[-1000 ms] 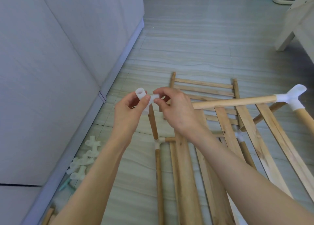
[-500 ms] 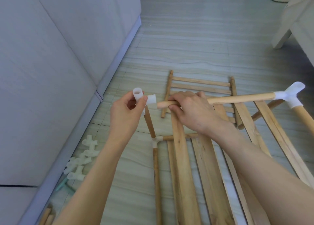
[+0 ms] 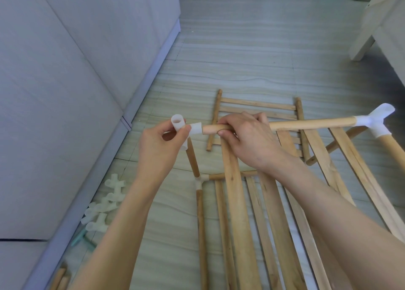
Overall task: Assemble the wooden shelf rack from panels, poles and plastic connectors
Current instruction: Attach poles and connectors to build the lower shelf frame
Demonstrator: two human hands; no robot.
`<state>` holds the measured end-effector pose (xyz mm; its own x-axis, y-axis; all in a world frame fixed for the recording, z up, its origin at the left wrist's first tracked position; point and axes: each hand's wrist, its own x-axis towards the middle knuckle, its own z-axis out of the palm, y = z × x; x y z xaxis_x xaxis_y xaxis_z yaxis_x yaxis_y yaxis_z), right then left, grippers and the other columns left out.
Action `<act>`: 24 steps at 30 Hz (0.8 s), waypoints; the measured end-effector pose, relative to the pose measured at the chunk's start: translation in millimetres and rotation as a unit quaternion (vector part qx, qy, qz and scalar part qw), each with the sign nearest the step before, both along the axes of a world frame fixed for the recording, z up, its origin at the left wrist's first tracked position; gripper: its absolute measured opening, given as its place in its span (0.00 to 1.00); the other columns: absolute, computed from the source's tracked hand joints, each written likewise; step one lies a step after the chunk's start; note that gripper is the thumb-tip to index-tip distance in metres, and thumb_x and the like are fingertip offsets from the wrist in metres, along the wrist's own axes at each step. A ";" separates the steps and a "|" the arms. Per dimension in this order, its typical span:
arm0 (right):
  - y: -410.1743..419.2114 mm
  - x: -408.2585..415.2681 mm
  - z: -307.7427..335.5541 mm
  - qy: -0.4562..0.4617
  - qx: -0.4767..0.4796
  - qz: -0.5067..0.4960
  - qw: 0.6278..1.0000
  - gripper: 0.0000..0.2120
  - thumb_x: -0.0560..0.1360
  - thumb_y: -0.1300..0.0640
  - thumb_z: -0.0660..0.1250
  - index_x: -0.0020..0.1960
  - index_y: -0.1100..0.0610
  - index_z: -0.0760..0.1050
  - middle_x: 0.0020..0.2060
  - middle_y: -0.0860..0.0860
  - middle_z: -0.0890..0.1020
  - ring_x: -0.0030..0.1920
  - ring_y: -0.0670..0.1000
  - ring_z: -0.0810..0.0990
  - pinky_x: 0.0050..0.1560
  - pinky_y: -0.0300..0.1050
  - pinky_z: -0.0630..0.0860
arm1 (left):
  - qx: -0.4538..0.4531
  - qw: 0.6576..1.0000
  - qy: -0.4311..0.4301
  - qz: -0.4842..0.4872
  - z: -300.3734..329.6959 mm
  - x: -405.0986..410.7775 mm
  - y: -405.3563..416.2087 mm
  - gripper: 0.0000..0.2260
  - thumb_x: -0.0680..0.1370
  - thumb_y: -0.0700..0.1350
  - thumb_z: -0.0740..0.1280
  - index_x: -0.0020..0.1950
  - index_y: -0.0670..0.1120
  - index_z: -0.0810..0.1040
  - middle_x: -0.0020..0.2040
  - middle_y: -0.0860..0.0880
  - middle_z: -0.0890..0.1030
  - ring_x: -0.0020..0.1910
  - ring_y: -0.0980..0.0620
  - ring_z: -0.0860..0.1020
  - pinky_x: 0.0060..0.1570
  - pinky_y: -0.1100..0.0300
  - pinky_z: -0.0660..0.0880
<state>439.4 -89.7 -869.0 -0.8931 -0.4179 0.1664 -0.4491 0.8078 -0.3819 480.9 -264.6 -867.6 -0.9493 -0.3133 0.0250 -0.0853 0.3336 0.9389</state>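
My left hand grips a white plastic connector that sits on top of an upright wooden pole. One socket of it points right. My right hand holds a horizontal wooden pole near its left end, and the tip lies just short of that socket. The pole's far end is plugged into another white connector at the right. A lower connector joins the upright pole to the frame on the floor. Slatted wooden panels lie under my arms.
Several spare white connectors lie by the grey wall base at the left, with a pale green piece beside them. Loose pole ends show at the bottom left. A white furniture leg stands at the far right.
My right hand left the connector, took hold of the horizontal pole and brought its tip leftward close to the side socket. My left hand kept its hold on the connector.
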 end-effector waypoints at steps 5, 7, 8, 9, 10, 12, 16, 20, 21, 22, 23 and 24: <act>0.4 0.7 1.0 0.004 -0.003 -0.002 1.000 0.11 0.80 0.51 0.58 0.58 0.51 0.74 0.46 0.43 0.76 0.53 0.48 0.73 0.56 0.44 0.57 | 0.035 0.999 -0.012 0.011 0.3 -3.6 0.9 0.04 0.75 0.44 0.69 0.48 0.49 0.83 0.37 0.50 0.80 0.33 0.63 0.73 0.33 0.74 0.70; 1.7 0.2 1.6 0.004 -0.005 -0.004 1.000 0.11 0.80 0.51 0.58 0.58 0.51 0.74 0.43 0.40 0.71 0.52 0.47 0.72 0.56 0.44 0.57 | 0.044 0.999 -0.014 0.012 1.1 -6.0 1.8 0.05 0.75 0.44 0.69 0.49 0.48 0.83 0.39 0.48 0.79 0.34 0.62 0.73 0.34 0.74 0.71; 2.2 0.0 1.6 0.006 -0.006 -0.005 1.000 0.11 0.80 0.51 0.58 0.58 0.51 0.74 0.43 0.40 0.70 0.52 0.47 0.72 0.55 0.43 0.57 | 0.046 0.999 -0.014 0.012 1.3 -6.6 2.6 0.05 0.75 0.43 0.69 0.49 0.47 0.83 0.39 0.48 0.79 0.34 0.62 0.73 0.34 0.74 0.71; 2.8 -0.5 1.7 0.007 -0.008 -0.005 1.000 0.10 0.80 0.52 0.58 0.58 0.51 0.74 0.43 0.39 0.70 0.52 0.46 0.72 0.55 0.43 0.56 | 0.046 0.999 -0.014 0.012 1.0 -6.9 3.5 0.05 0.75 0.43 0.69 0.49 0.47 0.83 0.39 0.47 0.79 0.34 0.62 0.73 0.33 0.74 0.71; 3.0 -0.7 1.8 0.006 -0.009 -0.006 1.000 0.10 0.80 0.52 0.58 0.58 0.51 0.74 0.43 0.39 0.69 0.52 0.46 0.72 0.54 0.42 0.56 | 0.048 0.999 -0.015 0.012 0.5 -6.8 3.8 0.06 0.75 0.43 0.69 0.50 0.46 0.83 0.39 0.47 0.79 0.34 0.62 0.73 0.32 0.74 0.71; 3.1 -0.7 1.7 0.005 -0.012 -0.006 1.000 0.10 0.79 0.52 0.58 0.58 0.51 0.74 0.43 0.39 0.69 0.52 0.46 0.72 0.53 0.41 0.55 | 0.051 0.998 -0.018 0.011 -0.3 -7.1 2.9 0.06 0.75 0.43 0.69 0.50 0.47 0.82 0.39 0.48 0.78 0.33 0.63 0.73 0.32 0.75 0.70; 4.6 -1.3 2.3 0.005 -0.017 -0.004 1.000 0.10 0.79 0.52 0.58 0.58 0.52 0.74 0.44 0.40 0.70 0.52 0.46 0.72 0.54 0.42 0.56 | 0.049 0.998 -0.031 0.001 -1.1 -8.2 1.2 0.04 0.75 0.44 0.69 0.49 0.49 0.82 0.40 0.49 0.80 0.34 0.65 0.74 0.34 0.76 0.70; 5.1 -1.8 1.7 0.004 -0.016 -0.005 1.000 0.11 0.80 0.51 0.58 0.58 0.51 0.74 0.44 0.40 0.70 0.52 0.46 0.72 0.54 0.42 0.56 | 0.043 0.998 -0.041 -0.023 1.6 -7.8 1.6 0.04 0.75 0.44 0.69 0.44 0.53 0.81 0.39 0.50 0.79 0.33 0.65 0.74 0.34 0.75 0.69; 4.9 -1.9 1.2 0.005 -0.015 -0.006 1.000 0.11 0.80 0.51 0.58 0.58 0.51 0.74 0.43 0.40 0.70 0.51 0.46 0.72 0.55 0.42 0.56 | 0.041 0.998 -0.041 -0.027 2.0 -7.8 1.4 0.03 0.75 0.44 0.69 0.44 0.53 0.81 0.38 0.50 0.79 0.32 0.65 0.74 0.33 0.75 0.69; 4.7 -1.7 0.8 0.005 -0.016 -0.007 1.000 0.11 0.80 0.51 0.58 0.58 0.51 0.74 0.43 0.40 0.70 0.51 0.46 0.72 0.55 0.42 0.57 | 0.036 0.998 -0.039 -0.030 2.3 -7.5 1.7 0.03 0.75 0.44 0.69 0.44 0.52 0.81 0.38 0.50 0.79 0.31 0.65 0.73 0.33 0.75 0.69; 4.3 -1.4 0.2 0.003 -0.016 -0.008 1.000 0.11 0.80 0.51 0.58 0.58 0.51 0.74 0.43 0.40 0.71 0.51 0.46 0.72 0.55 0.43 0.57 | 0.025 0.999 -0.037 -0.031 2.3 -7.1 2.7 0.03 0.75 0.44 0.69 0.44 0.51 0.81 0.37 0.49 0.79 0.31 0.65 0.73 0.32 0.75 0.69; 3.9 -0.9 -0.7 0.001 -0.015 -0.008 1.000 0.10 0.79 0.51 0.58 0.58 0.51 0.74 0.44 0.41 0.74 0.52 0.47 0.72 0.55 0.43 0.57 | 0.007 0.999 -0.033 -0.031 1.8 -6.5 4.1 0.02 0.75 0.44 0.69 0.44 0.49 0.82 0.37 0.48 0.80 0.30 0.65 0.73 0.33 0.74 0.69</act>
<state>438.6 -85.8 -869.7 -0.8993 -0.3983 0.1807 -0.4371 0.8026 -0.4060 474.4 -260.5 -865.7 -0.9663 -0.2537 -0.0432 -0.1275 0.3262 0.9367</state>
